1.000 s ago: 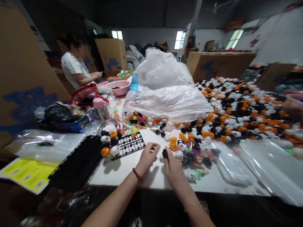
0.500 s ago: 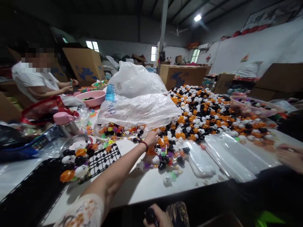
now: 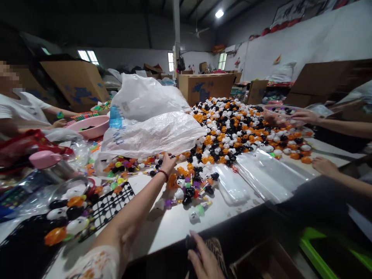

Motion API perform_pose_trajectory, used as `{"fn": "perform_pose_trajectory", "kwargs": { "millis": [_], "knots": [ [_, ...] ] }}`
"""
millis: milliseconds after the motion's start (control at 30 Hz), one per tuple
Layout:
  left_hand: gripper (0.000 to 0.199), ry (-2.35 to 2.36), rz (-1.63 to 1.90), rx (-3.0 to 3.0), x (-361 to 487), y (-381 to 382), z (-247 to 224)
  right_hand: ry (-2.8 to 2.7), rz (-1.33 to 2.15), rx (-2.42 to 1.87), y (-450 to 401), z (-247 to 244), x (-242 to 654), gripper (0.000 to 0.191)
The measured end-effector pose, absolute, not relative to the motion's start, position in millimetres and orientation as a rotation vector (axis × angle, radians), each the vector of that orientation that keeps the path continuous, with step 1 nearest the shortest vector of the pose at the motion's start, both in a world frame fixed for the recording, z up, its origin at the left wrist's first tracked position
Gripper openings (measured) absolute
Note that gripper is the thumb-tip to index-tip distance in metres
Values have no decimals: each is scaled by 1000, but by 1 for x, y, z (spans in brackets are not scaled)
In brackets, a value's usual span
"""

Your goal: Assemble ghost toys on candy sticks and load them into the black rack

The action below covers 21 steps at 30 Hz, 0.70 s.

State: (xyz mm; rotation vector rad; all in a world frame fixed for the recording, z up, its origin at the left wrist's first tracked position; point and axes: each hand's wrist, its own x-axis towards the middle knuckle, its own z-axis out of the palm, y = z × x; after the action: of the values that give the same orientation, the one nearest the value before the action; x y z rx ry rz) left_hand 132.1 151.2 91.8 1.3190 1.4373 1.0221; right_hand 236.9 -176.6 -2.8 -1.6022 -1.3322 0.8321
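My left hand (image 3: 167, 164), with a dark red bead bracelet at the wrist, reaches across the table to the small novelty toys by the plastic bag. Its fingers are drawn together, and a small black piece (image 3: 173, 157) shows at the tips; how they grip it is hard to see. Below the table's front edge, my right hand (image 3: 205, 257) grips a dark rounded plastic piece (image 3: 190, 242). Between the hands lies a loose group of skull and pumpkin toys with coloured stems, one a white skull toy (image 3: 194, 214). Behind them rises a pile of orange, black and white heads (image 3: 229, 128).
A white plastic bag (image 3: 151, 131) bulges mid-table; clear bags (image 3: 270, 174) lie at right. A black grid rack (image 3: 112, 203) holds toys at left near a pink-lidded flask (image 3: 48, 159). A co-worker's hand (image 3: 325, 166) rests at right; another person (image 3: 20, 108) sits left.
The view has swung right. My left hand has shifted slightly along the toys towards the bag. My right hand still grips the dark piece. At right, a co-worker's arm now reaches to the basin.
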Motion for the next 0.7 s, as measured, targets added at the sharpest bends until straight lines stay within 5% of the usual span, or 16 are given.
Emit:
{"fn": "perform_pose_trajectory", "kwargs": {
  "millis": [100,367,700],
  "knots": [
    [5,1339,1087,1148,109,108,98,-1413,800,-1487,-162,18,242,46],
    [31,872,941,397,72,-28,103,-1456,765,-1450,-126,92,220,29],
    [31,755,1107,574,71,-80,102,-1624,585,-1439,-133,94,205,23]
  ]
}}
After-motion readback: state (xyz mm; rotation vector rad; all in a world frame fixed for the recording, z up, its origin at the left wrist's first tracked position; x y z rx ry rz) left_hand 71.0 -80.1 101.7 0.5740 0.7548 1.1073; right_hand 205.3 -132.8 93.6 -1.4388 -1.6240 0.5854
